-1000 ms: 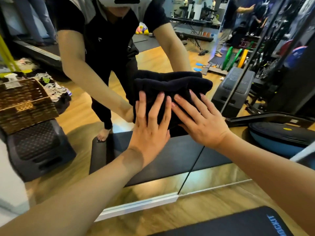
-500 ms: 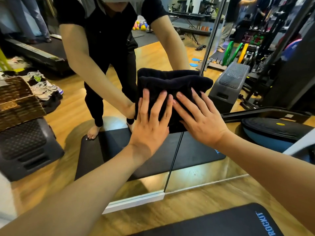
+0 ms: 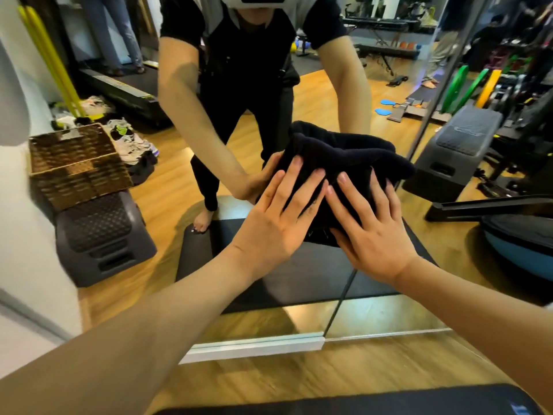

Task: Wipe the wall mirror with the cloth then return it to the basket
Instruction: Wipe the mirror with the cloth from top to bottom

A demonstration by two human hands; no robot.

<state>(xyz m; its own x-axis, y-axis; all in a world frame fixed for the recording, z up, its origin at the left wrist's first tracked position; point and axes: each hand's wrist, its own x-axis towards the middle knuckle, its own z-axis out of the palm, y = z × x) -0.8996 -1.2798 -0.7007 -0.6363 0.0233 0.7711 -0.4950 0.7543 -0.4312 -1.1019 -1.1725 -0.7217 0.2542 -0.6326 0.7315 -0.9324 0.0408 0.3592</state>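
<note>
Gym equipment fills the wall mirror (image 3: 374, 313) as my left hand (image 3: 278, 217) and right hand (image 3: 371, 232), fingers spread flat, press the dark cloth (image 3: 350, 157) against its glass; wicker basket (image 3: 77, 166) sits left.

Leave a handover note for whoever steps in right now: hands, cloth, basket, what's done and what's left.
Left hand: open, fingers flat, pressing the dark folded cloth to the wall mirror.
Right hand: the same, beside it.
Woven wicker basket: seen at left on a dark step block.
Done: cloth is on the glass, wiping under way.
Left: finish wiping, return cloth to basket.
</note>
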